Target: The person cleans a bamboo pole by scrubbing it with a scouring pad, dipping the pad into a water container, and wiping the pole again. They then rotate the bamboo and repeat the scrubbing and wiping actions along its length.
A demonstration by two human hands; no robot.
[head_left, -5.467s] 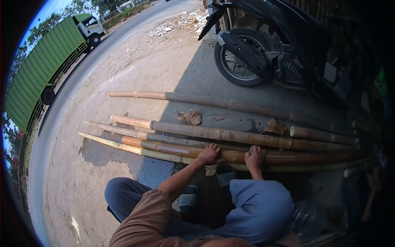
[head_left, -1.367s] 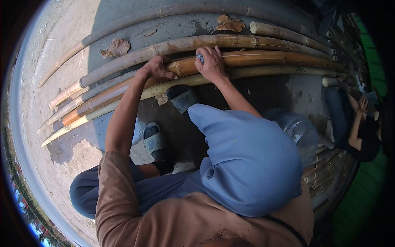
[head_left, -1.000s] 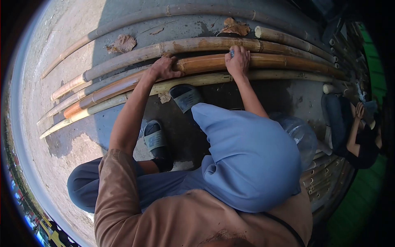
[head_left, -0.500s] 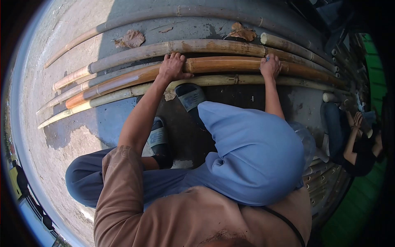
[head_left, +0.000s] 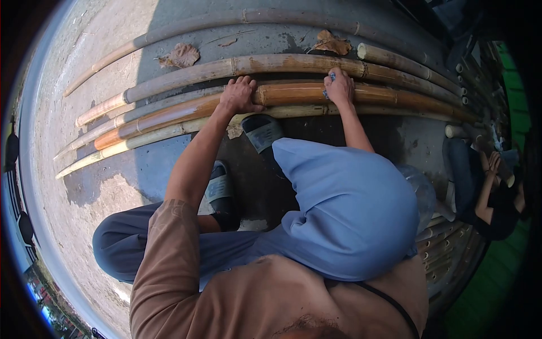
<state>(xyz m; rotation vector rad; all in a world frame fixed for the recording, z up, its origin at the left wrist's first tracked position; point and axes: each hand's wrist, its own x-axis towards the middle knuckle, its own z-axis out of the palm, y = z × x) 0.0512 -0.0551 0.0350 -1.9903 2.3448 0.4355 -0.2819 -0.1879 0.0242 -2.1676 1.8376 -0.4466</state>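
A brown, wet-looking bamboo pole (head_left: pixel 307 94) lies crosswise in front of me. My left hand (head_left: pixel 241 95) grips it from above, fingers over the far side and thumb along the near side. Farther right on the same pole, my right hand (head_left: pixel 340 87) is closed around a small crumpled blue wad (head_left: pixel 326 94), mostly hidden by the fingers and pressed at the pole's top. Just beyond lies a greyer bamboo pole (head_left: pixel 186 74). A pale, thinner bamboo pole (head_left: pixel 293 112) runs along the near side, close to my sandals (head_left: pixel 263 135).
Another long pole (head_left: pixel 192 25) and a short bamboo piece (head_left: pixel 389 57) lie farther off, with dry leaves (head_left: pixel 331 43) between. At right, a person (head_left: pixel 494 186) sits with hands together. Cut bamboo pieces (head_left: pixel 443 248) are stacked near my right knee.
My right hand has slid left along the brown pole with the blue wad, nearer my left hand. The left hand keeps its hold.
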